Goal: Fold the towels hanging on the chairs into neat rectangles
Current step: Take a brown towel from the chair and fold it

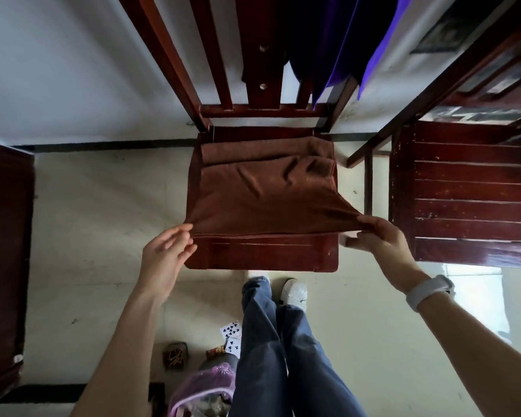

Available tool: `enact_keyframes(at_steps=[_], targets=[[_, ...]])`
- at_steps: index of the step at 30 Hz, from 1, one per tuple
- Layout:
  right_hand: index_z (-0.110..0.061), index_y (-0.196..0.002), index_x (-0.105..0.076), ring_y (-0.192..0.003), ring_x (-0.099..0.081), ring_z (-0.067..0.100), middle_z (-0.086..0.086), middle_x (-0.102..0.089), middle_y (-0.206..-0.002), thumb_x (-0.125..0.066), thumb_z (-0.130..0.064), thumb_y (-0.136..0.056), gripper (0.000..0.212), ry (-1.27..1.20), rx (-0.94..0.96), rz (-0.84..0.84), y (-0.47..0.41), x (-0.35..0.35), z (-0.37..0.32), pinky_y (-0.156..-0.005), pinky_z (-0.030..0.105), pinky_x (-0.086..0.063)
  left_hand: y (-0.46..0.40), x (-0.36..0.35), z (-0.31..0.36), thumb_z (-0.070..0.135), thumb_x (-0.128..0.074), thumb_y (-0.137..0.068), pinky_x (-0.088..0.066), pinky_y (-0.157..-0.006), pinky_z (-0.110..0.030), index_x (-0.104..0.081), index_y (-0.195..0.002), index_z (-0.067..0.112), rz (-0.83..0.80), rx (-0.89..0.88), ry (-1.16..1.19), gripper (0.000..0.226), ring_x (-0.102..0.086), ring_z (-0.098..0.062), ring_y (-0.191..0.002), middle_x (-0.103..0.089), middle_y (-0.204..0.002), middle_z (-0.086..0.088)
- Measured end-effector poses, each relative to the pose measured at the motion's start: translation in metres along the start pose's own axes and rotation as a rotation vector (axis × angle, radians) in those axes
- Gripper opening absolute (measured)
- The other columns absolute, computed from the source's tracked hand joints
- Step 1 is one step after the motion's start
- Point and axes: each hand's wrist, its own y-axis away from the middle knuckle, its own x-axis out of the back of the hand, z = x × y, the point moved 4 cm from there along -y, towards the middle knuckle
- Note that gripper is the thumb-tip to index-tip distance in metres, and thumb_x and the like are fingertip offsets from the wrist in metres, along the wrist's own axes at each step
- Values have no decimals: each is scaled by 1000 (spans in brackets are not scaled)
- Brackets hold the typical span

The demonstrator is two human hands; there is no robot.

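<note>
A brown towel (262,191) lies folded over on the seat of the middle wooden chair (262,255), its near layer lifted off the seat. My right hand (379,236) pinches the towel's near right corner and pulls it out past the seat edge. My left hand (166,251) is at the near left corner with fingers loosely spread; its fingertips touch the towel's edge. A purple towel (343,49) hangs over the same chair's backrest.
A second wooden chair (469,191) stands close on the right. A dark wooden cabinet (3,251) is at the left. On the floor near my feet lie playing cards (231,334) and a pink plastic bag (205,386).
</note>
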Motion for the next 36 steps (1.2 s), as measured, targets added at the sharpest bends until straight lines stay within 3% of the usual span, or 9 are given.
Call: enact_keyframes(at_steps=[2,8,13,20,22,24,27,29,36], targets=[[-33,-95,-59,-91,-62,41,9,-58,-97,-52,-10,-77,30,139,95,22,8,6,-31,-91,53,-49,7,-7,29,-6,-55,-85,-54,-72,-12,-62,-105,10,-73,-48,-61,26,-61,-17,-87,-61,-94,-10],[2,-102,-67,-83,-56,29,20,-58,-92,-57,2,-85,20,458,545,301,42,34,-123,-72,10,-34,35,-7,107,2,-61,-84,-44,-62,0,-64,-110,7,95,-382,-386,27,-63,2,-62,-65,-96,-6],[0,-96,-70,-85,-49,6,7,-52,-93,-60,-5,-82,18,424,736,320,66,50,-166,-79,-3,-34,58,0,152,3,-60,-85,-39,-73,2,-66,-103,2,225,-655,-444,19,-57,7,-85,-52,-102,-5],[-27,-75,-69,-65,-60,-2,-16,-69,-66,-60,-4,-85,26,61,519,46,77,54,-169,-63,9,-47,66,8,148,5,-52,-89,-40,-66,1,-54,-95,10,124,-582,-354,8,-55,17,-68,-58,-82,6],[-29,-76,-74,-72,-63,5,-10,-72,-73,-73,-30,-74,2,-26,439,-67,74,51,-160,-68,18,-51,60,14,140,0,-52,-89,-40,-67,1,-57,-92,10,110,-531,-400,12,-55,17,-69,-59,-82,6],[-29,-78,-76,-74,-67,7,-7,-74,-78,-80,-58,-46,43,-59,359,-164,64,50,-147,-66,19,-55,54,18,133,-3,-54,-86,-39,-67,3,-61,-91,10,97,-491,-443,16,-56,18,-69,-60,-81,8],[-35,-71,-75,-76,-68,9,-9,-74,-77,-78,-30,-65,8,-26,288,-170,52,42,-139,-68,15,-55,36,22,124,-3,-61,-81,-41,-68,3,-67,-92,7,46,-406,-480,16,-61,7,-73,-65,-83,3],[-36,-68,-74,-78,-66,6,-11,-73,-76,-69,-7,-76,31,98,300,-92,34,37,-129,-72,8,-51,16,24,117,-3,-65,-78,-42,-68,2,-69,-93,3,39,-335,-508,17,-62,-1,-75,-67,-87,-4],[-6,-106,-68,-88,-54,25,1,-54,-81,-64,-4,-81,25,359,291,184,-47,-3,-128,-69,10,-39,-75,-1,112,4,-68,-78,-40,-69,-7,-70,-95,5,98,-329,-674,18,-57,-16,-85,-66,-93,-5]])
